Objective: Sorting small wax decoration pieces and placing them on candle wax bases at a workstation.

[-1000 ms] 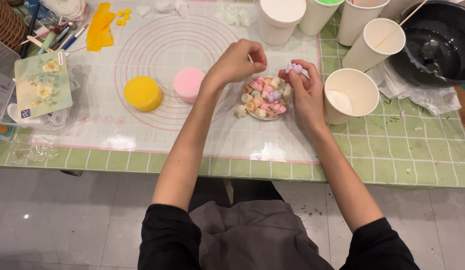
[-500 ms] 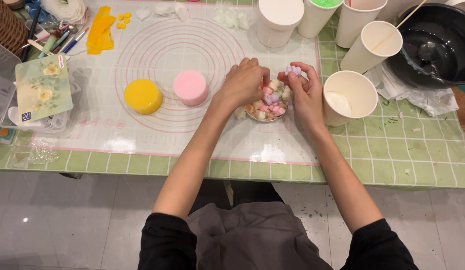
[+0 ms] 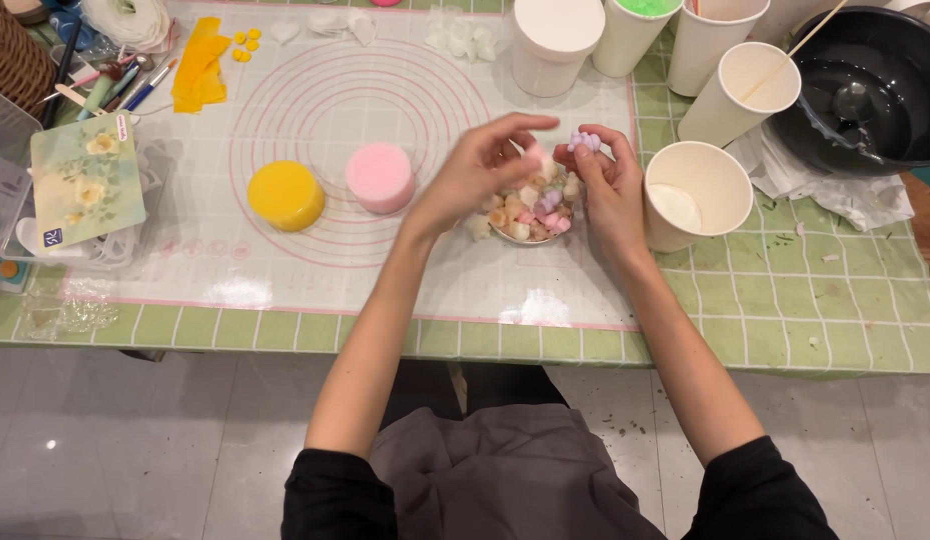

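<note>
A small dish [image 3: 505, 237] heaped with pastel pink, white, purple and tan bits sits on the white mat [image 3: 315, 90] with pink circles. My left hand [image 3: 480, 170] hovers just over the dish, blurred, thumb and fingers pinching a small pink bit [image 3: 534, 152]. My right hand [image 3: 610, 190] rests beside the dish on its right, fingertips holding a small purple and white bit [image 3: 582, 140] above it. The two hands nearly meet over the dish.
A yellow round block [image 3: 285, 195] and a pink round block [image 3: 380, 177] stand left of the dish. A white paper cup [image 3: 697, 195] is right of my right hand, more cups [image 3: 555, 40] behind, a black bowl [image 3: 875, 85] far right, tools and a floral card [image 3: 85, 180] left.
My left hand dipped down into the dish half a second ago and has now lifted out of it with a pink bit. My right hand has stayed put with its bit.
</note>
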